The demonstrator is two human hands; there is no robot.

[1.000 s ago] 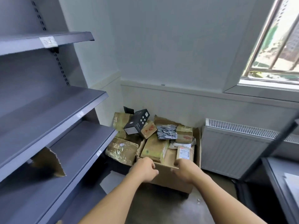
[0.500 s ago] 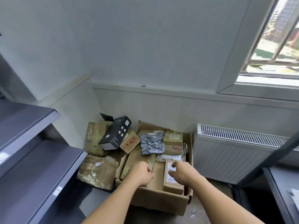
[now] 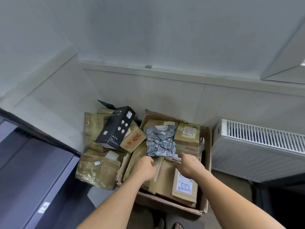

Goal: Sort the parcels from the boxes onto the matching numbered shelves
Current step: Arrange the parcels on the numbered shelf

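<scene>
Standing over a cardboard box (image 3: 181, 210) on the floor, a person reaches in with both bare forearms; a foot (image 3: 178, 226) shows just short of the torn near rim. Nearest inside, a labelled parcel (image 3: 184, 184) with a handwritten 15 on its sticker lies flat along the right wall. Left hand (image 3: 145, 169): knuckles up, fingers curled down over the long edge of a tan parcel (image 3: 137, 161), gripping it. Right hand (image 3: 189, 164): palm down just past the labelled parcel, fingers stretched toward a white packet (image 3: 173, 157) peeking from under a grey poly bag (image 3: 160, 142); cannot tell whether they pinch it or only touch. The hands are close but apart. Beyond them the poly bag sits crumpled on top of the pile, with a brown carton (image 3: 186, 138) beside it at right. Outside the box at left, a tape-wrapped parcel (image 3: 97, 169) lies on the floor against the box's side. Behind it a black carton (image 3: 115, 128) leans tilted, touching a small box with red scrawl (image 3: 133, 139). Grey shelf (image 3: 33, 171) at far left, white radiator (image 3: 260, 146) at right, pale wall behind.
</scene>
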